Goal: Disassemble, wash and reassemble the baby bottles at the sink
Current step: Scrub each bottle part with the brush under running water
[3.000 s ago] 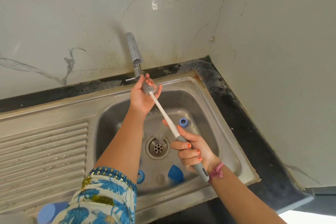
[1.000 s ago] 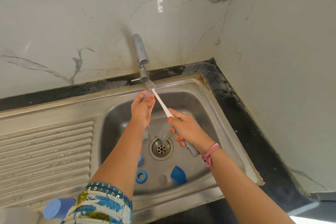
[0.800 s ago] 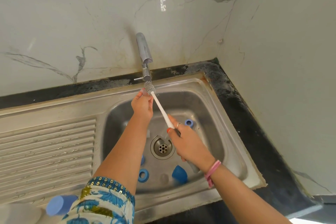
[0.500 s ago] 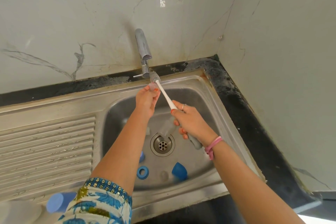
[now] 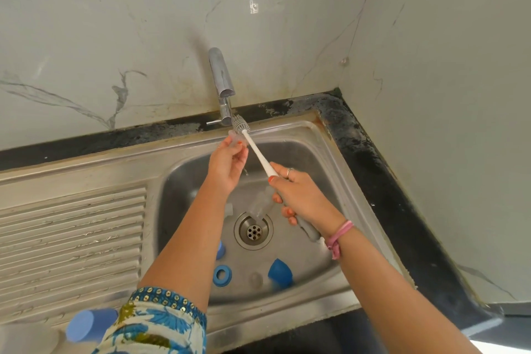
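- a blue cap [image 5: 92,324] lies at the lower left on the sink [image 5: 71,238] drainboard.
- the left hand [image 5: 227,165] pinches a clear teat [image 5: 236,139] just under the tap [image 5: 221,80].
- a blue ring [image 5: 222,275], a second clear teat [image 5: 255,279] and a blue dome cap [image 5: 280,269] lie in the basin, near the drain [image 5: 253,230].
- the brush [image 5: 253,146] head touches the held teat.
- the right hand [image 5: 304,200] grips the brush handle.
- black counter [image 5: 388,181] runs along the right.
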